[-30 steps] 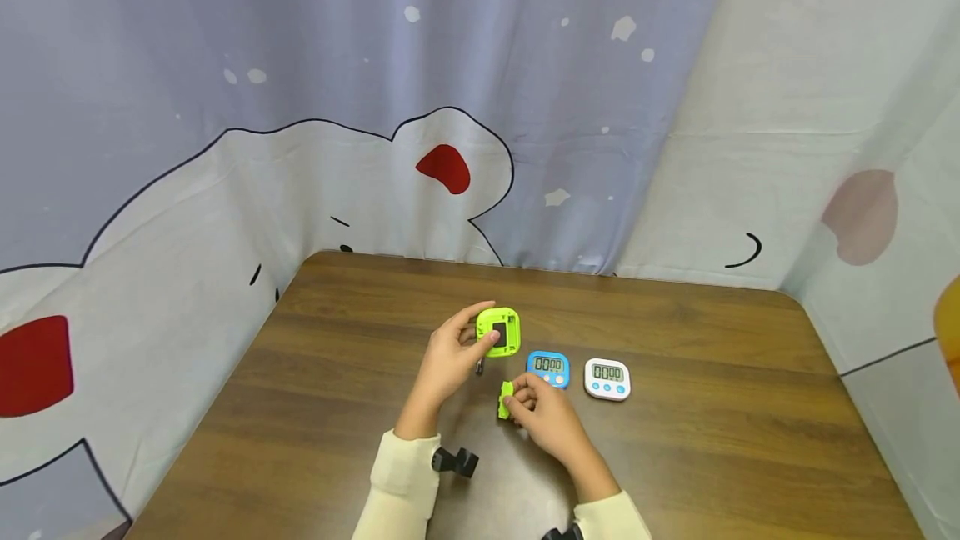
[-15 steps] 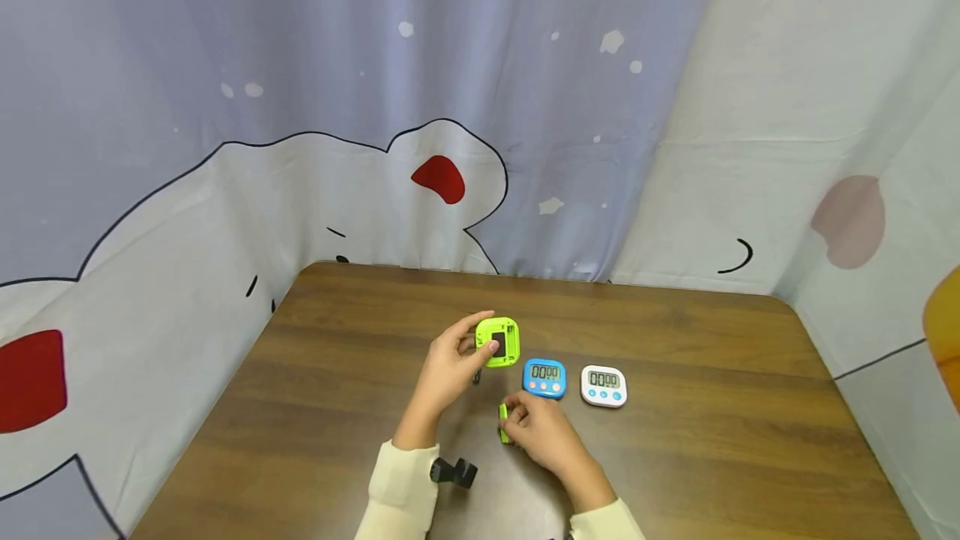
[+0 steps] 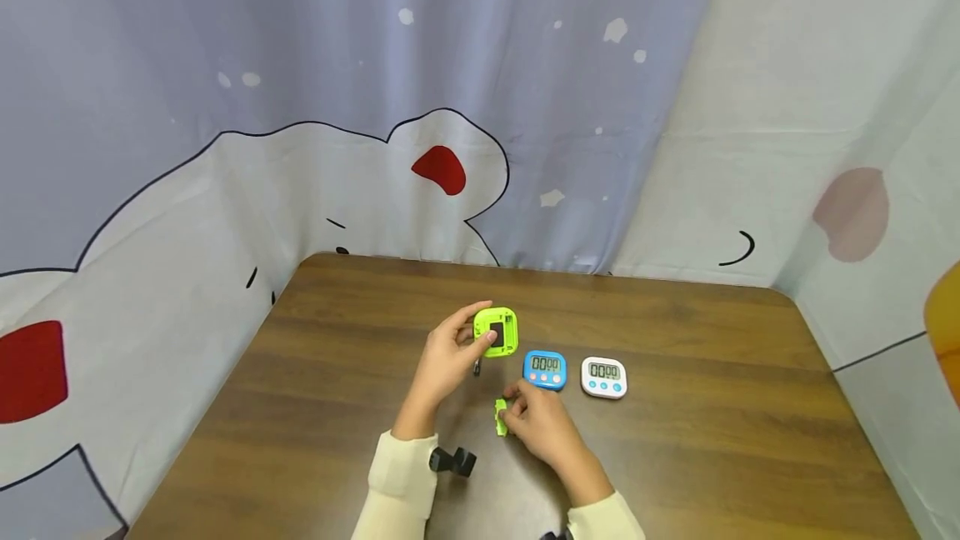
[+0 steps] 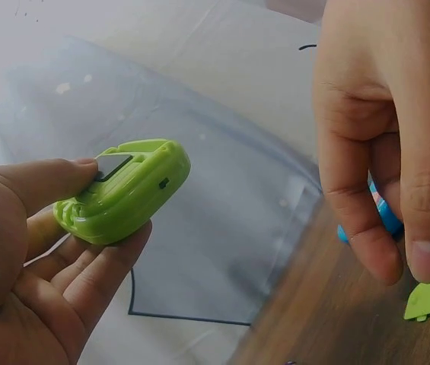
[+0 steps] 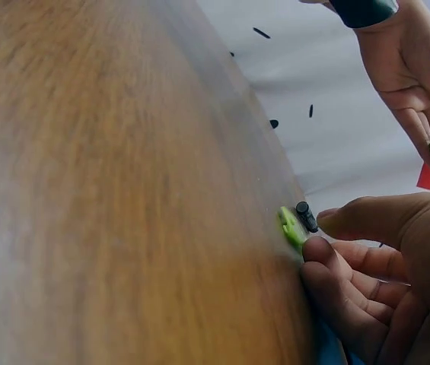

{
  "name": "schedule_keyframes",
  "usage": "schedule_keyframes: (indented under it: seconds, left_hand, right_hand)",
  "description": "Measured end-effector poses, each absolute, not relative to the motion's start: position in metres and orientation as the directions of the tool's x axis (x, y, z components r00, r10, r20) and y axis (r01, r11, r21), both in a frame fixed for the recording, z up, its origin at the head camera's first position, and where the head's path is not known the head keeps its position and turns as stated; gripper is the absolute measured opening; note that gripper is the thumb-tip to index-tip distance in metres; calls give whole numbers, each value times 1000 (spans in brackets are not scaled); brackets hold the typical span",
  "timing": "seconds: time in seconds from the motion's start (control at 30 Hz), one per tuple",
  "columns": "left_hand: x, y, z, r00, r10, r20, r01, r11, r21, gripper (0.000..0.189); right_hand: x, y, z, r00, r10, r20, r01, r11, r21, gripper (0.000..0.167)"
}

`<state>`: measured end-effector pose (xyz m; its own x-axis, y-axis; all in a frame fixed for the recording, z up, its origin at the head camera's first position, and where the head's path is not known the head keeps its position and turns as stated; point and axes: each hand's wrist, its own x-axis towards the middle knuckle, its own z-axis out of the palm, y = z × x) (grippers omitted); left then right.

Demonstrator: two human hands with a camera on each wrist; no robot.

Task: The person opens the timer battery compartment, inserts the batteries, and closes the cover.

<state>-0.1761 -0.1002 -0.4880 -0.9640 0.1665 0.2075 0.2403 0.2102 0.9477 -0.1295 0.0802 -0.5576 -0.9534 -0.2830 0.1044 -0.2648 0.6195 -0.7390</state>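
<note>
In the head view my left hand holds a lime-green digital timer above the table, its opened back toward me. The thumb presses by a dark square on that back; the other fingers support the timer from beneath. My right hand, lower and to the right, pinches a small lime-green cover with small tabs along its edge between thumb and fingertips. Cover and timer are apart. A small dark cylinder lies on the table below the timer; it also appears behind the cover in the right wrist view.
A blue timer and a white timer lie face up on the wooden table, just beyond and right of my right hand. A patterned curtain hangs behind the table. Black wrist mounts stick out from the sleeves.
My right hand has drawn the cover slightly toward me and turned it, edge-on half a second ago, broader now. The left hand keeps the green timer almost still; the head view shifts slightly.
</note>
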Motion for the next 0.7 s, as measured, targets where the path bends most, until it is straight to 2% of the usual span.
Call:
schedule_keyframes:
  seconds: [0.17,0.43,0.7]
  left_hand:
    - [-176,-104,-486,-963,160,217,248,209,946,46]
    - [-176,-110,-482,-965,138,222,245,188,951,45]
    - [-177,-115,-482,-962,134,237,261,203,944,46]
  right_hand:
    - [-131,78,-552,-941,-316,124,-301,608,-735,20]
    - [-148,68,-532,-899,-380,217,-425,644,-636,24]
    - [-173,50,-524,-883,-438,171,-450,684,-574,34]
